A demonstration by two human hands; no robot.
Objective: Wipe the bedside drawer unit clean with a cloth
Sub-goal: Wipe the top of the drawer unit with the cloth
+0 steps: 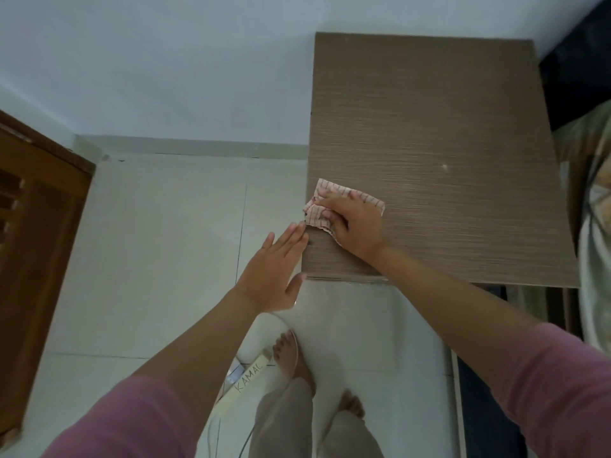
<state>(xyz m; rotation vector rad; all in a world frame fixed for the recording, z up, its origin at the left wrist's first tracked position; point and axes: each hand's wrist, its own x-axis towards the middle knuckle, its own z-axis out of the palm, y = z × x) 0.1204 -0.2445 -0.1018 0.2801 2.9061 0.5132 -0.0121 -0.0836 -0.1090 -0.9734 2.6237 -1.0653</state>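
A: Nearest the camera: two pink sleeves [132, 414], then bare feet [291, 355] on the tiled floor [158, 259] beside a strip [246, 383] lettered "KAMAL". State the left side.

B: A brown wooden door [39, 246] stands at far left. The left hand [276, 266] is released, fingers straight and together, held flat against the left edge of the bedside drawer unit [446, 127] near its front corner. Probable function: a barrier to catch dust swept off the edge.

A: And the cloth?

B: The cloth [319, 206], pink-striped and crumpled, lies on the top surface at the near left corner, just beside the left hand. The right hand [352, 223] grips it, fingers curled over the bunched fabric and pressing it down. Bunching gives a firm pad for wiping.

A: Remaining area?

B: Pale specks show further right on the top, so that portion appears unwiped. Bedding [595, 200] borders the unit's right side.
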